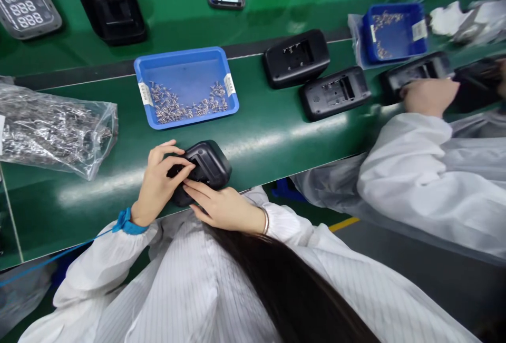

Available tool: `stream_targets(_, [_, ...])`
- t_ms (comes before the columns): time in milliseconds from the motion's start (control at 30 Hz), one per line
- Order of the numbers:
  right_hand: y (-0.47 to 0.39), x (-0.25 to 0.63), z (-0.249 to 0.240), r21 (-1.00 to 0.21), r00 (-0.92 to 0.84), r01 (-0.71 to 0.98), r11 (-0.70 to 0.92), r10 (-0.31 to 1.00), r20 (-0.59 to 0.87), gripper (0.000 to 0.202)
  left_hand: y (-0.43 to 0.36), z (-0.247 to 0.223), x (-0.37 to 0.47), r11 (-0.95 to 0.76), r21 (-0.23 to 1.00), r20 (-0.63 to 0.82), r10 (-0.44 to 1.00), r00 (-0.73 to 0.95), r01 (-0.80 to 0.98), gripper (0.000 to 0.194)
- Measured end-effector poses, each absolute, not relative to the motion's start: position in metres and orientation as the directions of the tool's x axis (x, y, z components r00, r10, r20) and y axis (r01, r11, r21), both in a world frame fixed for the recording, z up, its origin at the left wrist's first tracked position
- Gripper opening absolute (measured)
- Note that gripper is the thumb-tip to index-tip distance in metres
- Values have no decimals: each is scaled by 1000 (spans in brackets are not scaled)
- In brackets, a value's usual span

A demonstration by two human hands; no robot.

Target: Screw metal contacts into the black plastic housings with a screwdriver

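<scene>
A black plastic housing [215, 166] lies on the green table near its front edge, its recessed side up. My left hand [161, 177], with a blue band at the wrist, reaches over its left side, thumb and forefinger together at the recess; anything between them is too small to make out. From the lower right, my right hand [217, 206] has its fingertips pressed together on the housing's lower edge, and what they hold, if anything, is hidden. Just behind stands a blue tray [185, 71] with small metal parts [169, 106].
A clear bag of metal parts [59, 127] lies at left. Two black housings [296, 58] sit right of the tray. Further right are a darker blue bin [399, 40] and a co-worker's hand [429, 95] on another housing. Device parts [114, 13] lie along the back.
</scene>
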State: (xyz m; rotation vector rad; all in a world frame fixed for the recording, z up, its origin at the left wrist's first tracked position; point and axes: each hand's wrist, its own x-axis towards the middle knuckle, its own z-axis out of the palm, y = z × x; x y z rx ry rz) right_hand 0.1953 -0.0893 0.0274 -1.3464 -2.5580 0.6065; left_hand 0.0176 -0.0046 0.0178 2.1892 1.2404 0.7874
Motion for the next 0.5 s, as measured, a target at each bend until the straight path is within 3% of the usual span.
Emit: stream_targets(500, [-87, 195, 25, -353, -576, 753, 556, 815, 56, 51, 8, 8, 25, -514, 698, 261, 831, 491, 499, 9])
